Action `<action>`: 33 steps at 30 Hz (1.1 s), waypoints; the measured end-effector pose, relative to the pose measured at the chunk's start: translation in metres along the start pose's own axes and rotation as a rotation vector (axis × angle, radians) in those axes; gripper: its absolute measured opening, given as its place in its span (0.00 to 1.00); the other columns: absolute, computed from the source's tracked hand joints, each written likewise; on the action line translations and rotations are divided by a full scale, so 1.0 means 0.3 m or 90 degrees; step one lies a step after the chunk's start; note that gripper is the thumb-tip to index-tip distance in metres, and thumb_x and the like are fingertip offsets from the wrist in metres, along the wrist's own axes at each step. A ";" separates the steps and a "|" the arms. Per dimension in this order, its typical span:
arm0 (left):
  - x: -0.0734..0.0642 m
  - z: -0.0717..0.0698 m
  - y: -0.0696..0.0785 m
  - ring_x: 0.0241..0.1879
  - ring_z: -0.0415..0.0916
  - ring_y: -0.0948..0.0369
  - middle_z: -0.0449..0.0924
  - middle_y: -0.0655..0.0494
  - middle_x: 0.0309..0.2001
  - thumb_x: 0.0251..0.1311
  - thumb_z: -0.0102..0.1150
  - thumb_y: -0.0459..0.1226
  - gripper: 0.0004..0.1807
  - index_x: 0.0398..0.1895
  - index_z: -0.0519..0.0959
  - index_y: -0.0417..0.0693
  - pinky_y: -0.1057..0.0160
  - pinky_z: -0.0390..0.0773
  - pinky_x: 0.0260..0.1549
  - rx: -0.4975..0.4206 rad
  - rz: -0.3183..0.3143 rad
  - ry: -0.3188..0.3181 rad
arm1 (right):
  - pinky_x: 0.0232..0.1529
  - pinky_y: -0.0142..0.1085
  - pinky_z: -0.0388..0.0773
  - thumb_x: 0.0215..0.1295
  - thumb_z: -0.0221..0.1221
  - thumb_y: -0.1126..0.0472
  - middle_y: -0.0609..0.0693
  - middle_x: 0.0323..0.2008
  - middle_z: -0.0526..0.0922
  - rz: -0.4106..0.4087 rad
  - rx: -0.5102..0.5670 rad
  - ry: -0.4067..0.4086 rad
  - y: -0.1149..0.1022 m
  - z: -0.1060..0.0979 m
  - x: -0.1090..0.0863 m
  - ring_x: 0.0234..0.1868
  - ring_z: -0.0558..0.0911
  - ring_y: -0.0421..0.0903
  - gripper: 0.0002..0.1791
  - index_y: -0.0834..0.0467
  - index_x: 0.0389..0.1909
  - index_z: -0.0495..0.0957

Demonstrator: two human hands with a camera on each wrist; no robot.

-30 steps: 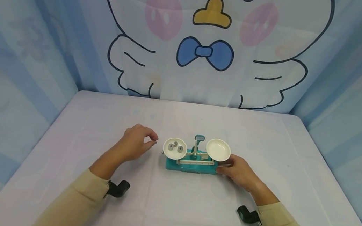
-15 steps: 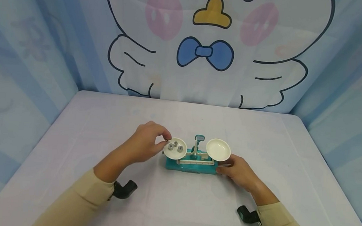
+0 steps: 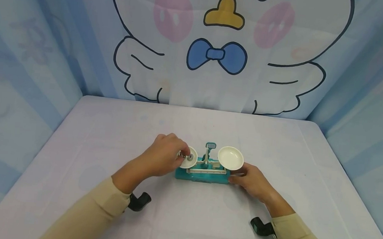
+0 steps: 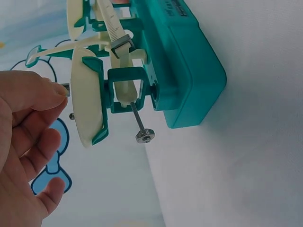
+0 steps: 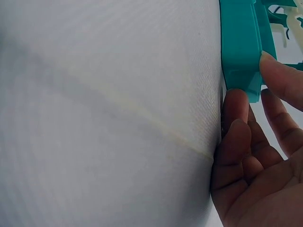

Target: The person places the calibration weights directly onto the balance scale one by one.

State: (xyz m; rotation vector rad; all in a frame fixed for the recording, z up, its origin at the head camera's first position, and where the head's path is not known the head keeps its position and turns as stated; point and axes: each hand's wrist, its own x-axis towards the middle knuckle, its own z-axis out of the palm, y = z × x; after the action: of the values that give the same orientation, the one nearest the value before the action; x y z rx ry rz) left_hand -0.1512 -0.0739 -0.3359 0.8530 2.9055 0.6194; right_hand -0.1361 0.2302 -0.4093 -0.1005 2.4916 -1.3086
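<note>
A small balance scale with a teal base [image 3: 202, 177] stands on the table. My left hand [image 3: 165, 156] is over its left pan [image 3: 193, 163], hiding part of it. Thumb and forefinger pinch a small metal weight [image 4: 66, 89] against the face of the pan in the left wrist view. Another metal weight [image 3: 190, 157] sits in that pan. The right pan [image 3: 230, 158] holds nothing. At the right end of the base, my right hand [image 3: 254, 182] grips it between thumb and fingers; the right wrist view shows the thumb [image 5: 279, 78] on the teal side.
A white cloth covers the table [image 3: 197, 220]. From the scale's left end sticks out a threaded rod with a metal knob [image 4: 145, 136]. A slider [image 4: 121, 43] sits on the marked beam. Behind the table hangs a printed curtain [image 3: 213, 87].
My left hand has moved right, from beside the scale to over the left pan, carrying the weight and covering some of those lying there. The right hand and the scale keep their place.
</note>
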 end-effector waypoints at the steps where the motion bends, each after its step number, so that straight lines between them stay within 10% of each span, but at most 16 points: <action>1: 0.002 0.001 0.000 0.45 0.71 0.61 0.82 0.65 0.39 0.61 0.65 0.33 0.09 0.42 0.86 0.53 0.53 0.67 0.53 0.000 0.000 -0.001 | 0.45 0.44 0.79 0.61 0.67 0.62 0.60 0.54 0.81 0.000 -0.002 0.000 0.000 0.000 0.000 0.54 0.79 0.57 0.29 0.67 0.62 0.73; 33: 0.019 0.039 -0.016 0.43 0.71 0.61 0.83 0.64 0.38 0.60 0.64 0.32 0.08 0.40 0.86 0.52 0.52 0.69 0.50 -0.007 0.013 0.018 | 0.45 0.45 0.79 0.61 0.68 0.62 0.60 0.54 0.81 0.009 -0.011 0.001 -0.003 0.000 -0.001 0.53 0.79 0.55 0.30 0.67 0.63 0.73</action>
State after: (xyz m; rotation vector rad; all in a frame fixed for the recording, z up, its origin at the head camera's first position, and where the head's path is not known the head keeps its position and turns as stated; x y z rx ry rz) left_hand -0.1564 -0.0703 -0.3481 0.8808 2.9194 0.6527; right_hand -0.1359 0.2297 -0.4084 -0.0850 2.5003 -1.2825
